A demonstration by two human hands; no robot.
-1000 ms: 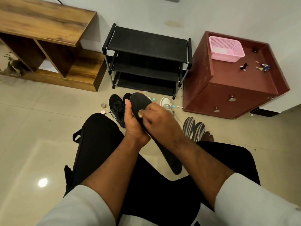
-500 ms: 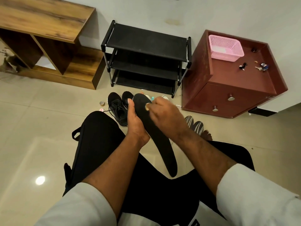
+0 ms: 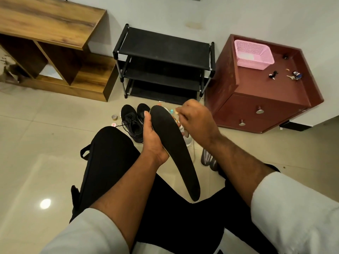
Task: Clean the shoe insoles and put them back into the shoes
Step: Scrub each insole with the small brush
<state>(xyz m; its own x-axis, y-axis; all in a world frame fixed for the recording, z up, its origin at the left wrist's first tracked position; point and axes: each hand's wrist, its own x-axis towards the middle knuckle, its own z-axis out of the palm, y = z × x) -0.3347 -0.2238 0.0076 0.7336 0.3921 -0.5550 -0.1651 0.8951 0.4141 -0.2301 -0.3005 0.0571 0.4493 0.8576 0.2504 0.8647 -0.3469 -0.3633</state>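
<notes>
Black insole [image 3: 174,143] — left hand [image 3: 152,140] cradling (thumb up), upright

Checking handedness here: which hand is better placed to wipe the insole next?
Likely the right hand: it hovers beside the insole, pinching something small, while the left hand is occupied holding it.

Glossy beige tile floor [image 3: 36,136], black shoe rack [image 3: 163,46] between wooden shelf unit [image 3: 51,21] and maroon cabinet [image 3: 256,92].
</notes>
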